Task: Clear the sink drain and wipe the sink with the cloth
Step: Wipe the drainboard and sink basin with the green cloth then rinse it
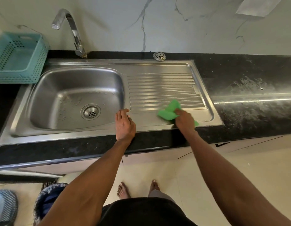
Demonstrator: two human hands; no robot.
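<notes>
Your right hand (184, 119) grips the green cloth (170, 111), fingers curled round it, pressing it on the front flat strip of the sink's drainboard (161, 88), just below the ribs. Your left hand (125, 124) rests flat on the steel rim between basin and drainboard, fingers straight and holding nothing. The two hands are near each other but apart. The sink (73, 98) basin carries water spots, and its drain (91, 112) sits open at the bottom. A strainer cap (159, 56) lies on the dark tabletop (247, 75) behind the drainboard; a teal basket (19, 59) stands left of the tap (73, 31)
</notes>
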